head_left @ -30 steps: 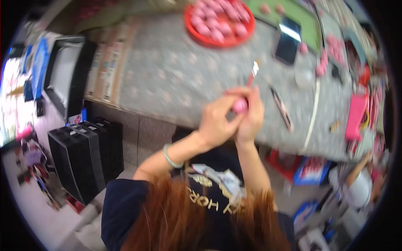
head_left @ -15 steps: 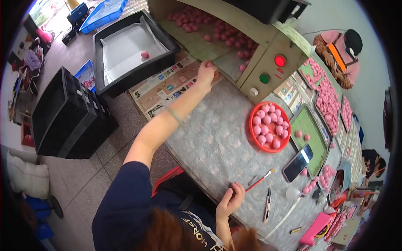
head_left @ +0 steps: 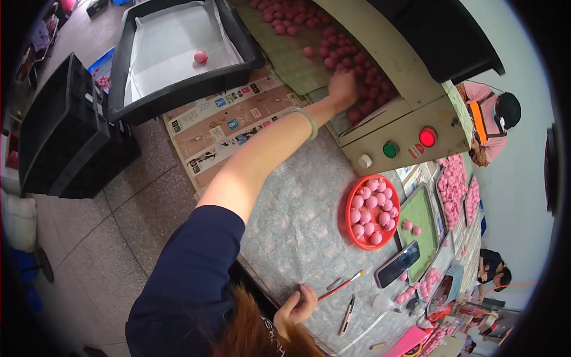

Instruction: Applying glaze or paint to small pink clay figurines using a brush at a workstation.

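My left hand (head_left: pixel 343 89) reaches into the opening of a beige machine (head_left: pixel 410 134), beside a heap of small pink balls (head_left: pixel 351 56). Its fingers are hidden, so what it holds does not show. Low on the grey patterned table cover, my right hand (head_left: pixel 299 304) rests with loosely curled fingers, thumb apart, nothing seen between them. A red-handled paintbrush (head_left: pixel 340 286) lies just beyond its fingertips. A red bowl (head_left: pixel 350 229) of pink balls stands right of my left forearm. One pink ball (head_left: pixel 200 57) sits on white paper in a black tray (head_left: pixel 178 89).
A phone (head_left: pixel 397 265) lies partly on a green-lined tray (head_left: pixel 419 220) with a few balls. A cutter knife (head_left: pixel 347 315) lies near the brush. Black crates (head_left: pixel 77 137) stand on the floor at left. Another person (head_left: pixel 491 122) works behind the machine.
My left hand has moved from the machine's front edge deeper into its opening, next to the balls. My right hand stays by the brush. The whole view has shifted.
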Motion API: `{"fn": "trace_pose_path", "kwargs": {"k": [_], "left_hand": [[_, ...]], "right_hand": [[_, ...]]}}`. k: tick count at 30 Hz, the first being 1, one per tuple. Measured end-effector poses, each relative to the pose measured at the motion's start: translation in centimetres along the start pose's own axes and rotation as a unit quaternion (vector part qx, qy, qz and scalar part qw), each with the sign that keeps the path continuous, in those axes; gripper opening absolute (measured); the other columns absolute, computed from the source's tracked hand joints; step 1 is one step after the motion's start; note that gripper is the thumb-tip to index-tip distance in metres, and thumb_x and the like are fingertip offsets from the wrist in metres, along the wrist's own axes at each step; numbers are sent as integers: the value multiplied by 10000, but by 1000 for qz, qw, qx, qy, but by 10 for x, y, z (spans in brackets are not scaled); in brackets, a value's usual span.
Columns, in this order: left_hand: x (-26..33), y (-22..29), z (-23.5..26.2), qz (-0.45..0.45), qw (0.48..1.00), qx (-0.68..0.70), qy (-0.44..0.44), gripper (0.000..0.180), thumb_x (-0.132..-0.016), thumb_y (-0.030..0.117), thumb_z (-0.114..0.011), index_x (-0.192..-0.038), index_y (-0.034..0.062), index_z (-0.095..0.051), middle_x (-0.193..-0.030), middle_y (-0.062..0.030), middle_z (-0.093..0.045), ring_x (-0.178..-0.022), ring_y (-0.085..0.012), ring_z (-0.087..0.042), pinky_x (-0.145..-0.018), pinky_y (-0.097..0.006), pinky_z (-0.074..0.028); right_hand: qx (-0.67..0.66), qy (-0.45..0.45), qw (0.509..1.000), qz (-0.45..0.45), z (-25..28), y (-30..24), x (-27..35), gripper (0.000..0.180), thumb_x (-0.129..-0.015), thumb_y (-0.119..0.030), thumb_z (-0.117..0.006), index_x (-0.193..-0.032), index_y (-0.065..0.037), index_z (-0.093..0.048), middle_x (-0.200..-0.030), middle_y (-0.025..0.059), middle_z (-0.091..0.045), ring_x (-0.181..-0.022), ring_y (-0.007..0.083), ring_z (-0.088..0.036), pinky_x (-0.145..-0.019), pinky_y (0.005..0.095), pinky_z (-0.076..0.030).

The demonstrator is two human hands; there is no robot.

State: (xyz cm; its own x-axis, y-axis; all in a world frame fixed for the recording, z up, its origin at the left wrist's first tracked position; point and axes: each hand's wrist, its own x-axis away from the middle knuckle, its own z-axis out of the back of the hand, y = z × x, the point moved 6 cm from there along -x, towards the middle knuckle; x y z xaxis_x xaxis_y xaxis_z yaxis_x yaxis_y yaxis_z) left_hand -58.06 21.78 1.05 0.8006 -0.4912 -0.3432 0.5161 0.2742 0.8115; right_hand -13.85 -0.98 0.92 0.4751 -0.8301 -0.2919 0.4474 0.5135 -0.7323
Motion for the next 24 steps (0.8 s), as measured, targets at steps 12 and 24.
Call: {"fn": "trace_pose_path", "kwargs": {"k": [12, 24], "left_hand": [[-101, -27, -115, -129, 976, -160, -77, 372, -754, 203, -492, -1125, 179, -500, -1156, -119, -463, -1012, -299, -502, -720, -414, -459], [45, 24, 30, -32, 958, 284, 28, 425, -681, -8, -611, -1086, -7, -482, -928, -65, -561, -837, -107, -535, -708, -226, -440]], "right_hand": [[79, 1, 992, 100, -22, 15, -21, 224, -646, 25, -587, -865, -4, -548, -838, 148, -574, -785, 278, -546, -725, 341, -456], [32, -1, 997, 76, 22, 18, -29, 200, -661, 80, -530, -834, -19, -548, -798, 125, -578, -691, 285, -532, -638, 341, -410]]}}
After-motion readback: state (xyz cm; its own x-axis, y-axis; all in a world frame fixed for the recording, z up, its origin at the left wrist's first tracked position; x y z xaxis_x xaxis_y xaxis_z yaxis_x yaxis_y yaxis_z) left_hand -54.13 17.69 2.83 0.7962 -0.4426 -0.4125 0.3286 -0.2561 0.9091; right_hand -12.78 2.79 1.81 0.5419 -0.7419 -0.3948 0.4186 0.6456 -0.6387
